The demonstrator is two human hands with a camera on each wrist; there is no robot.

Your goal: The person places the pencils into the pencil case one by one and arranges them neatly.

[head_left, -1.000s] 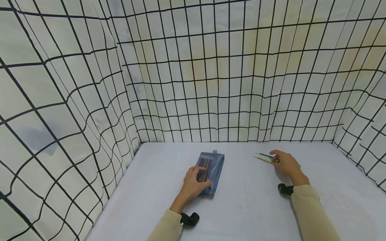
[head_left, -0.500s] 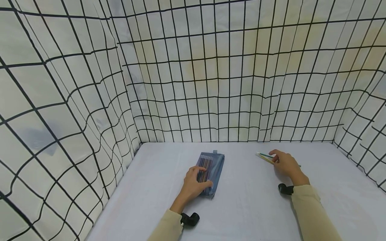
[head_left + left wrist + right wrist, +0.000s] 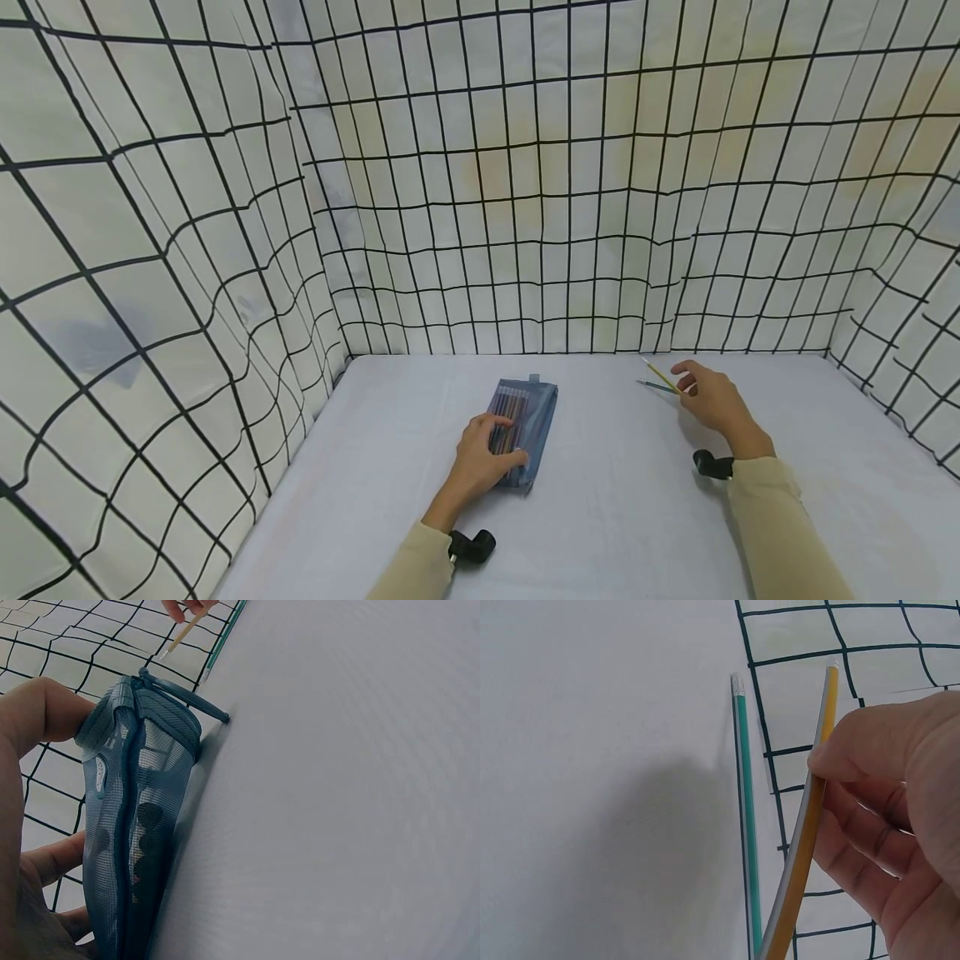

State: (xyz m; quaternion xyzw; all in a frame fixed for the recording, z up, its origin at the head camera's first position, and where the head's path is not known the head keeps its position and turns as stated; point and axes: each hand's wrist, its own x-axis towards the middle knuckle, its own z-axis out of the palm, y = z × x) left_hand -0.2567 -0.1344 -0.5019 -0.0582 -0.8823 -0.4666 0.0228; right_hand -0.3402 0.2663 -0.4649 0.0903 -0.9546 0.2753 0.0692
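Observation:
On the left of the white table, a blue mesh pencil case [image 3: 536, 433] lies flat with several pencils [image 3: 510, 408] showing through its top. My left hand [image 3: 480, 458] rests on it, thumb and fingers spread over the upper face; the left wrist view shows the zipped side of the case [image 3: 142, 832] beside them. At the right, thumb and fingertips of my right hand [image 3: 716, 406] pinch a yellow pencil [image 3: 802, 832], raised at a slant off the table. Just beside it, a teal pencil [image 3: 747, 817] with a white-ended tip lies on the table, partly behind the hand in the head view.
White cloth covers the table [image 3: 600, 517]. A black grid net [image 3: 555, 250] over pale sheeting stands along the back and both sides. Each wrist carries a small black camera, the left one [image 3: 472, 546] and the right one [image 3: 712, 465].
My right hand has lifted the yellow pencil from beside the teal one and tilted its far end upward, moving slightly away from me. The left hand and the case stay in place.

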